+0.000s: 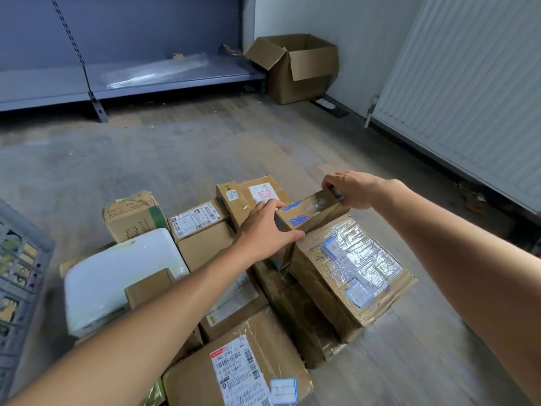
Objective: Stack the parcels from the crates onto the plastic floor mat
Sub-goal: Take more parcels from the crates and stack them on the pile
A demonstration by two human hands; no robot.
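A person's left hand (265, 227) and right hand (351, 190) clasp the two ends of a small taped parcel (311, 210), a brown carton marked with blue scribbles, over a cluster of parcels on the floor. The near end of the held carton is covered by the left palm, and the right fingers wrap its far end, so whether its underside rests on the box below cannot be told. Directly beneath the grip lies a large film-wrapped parcel (351, 268), its labels blurred under glossy, crinkled wrap. Behind the grip stand a labelled carton (263, 190) and a narrow box marked X4 (231, 197). Left of the grip sit a plain cardboard box (199, 230), a dented carton with green tape (131, 215) and a smooth white foam box (123, 273), partly hidden by the left forearm. Nearer the camera, a parcel with a red-and-white shipping label (237, 373) is cut off by the frame. A grey plastic crate (20, 273) shows only at the left edge. An open cardboard box (295, 68) stands in the far corner.
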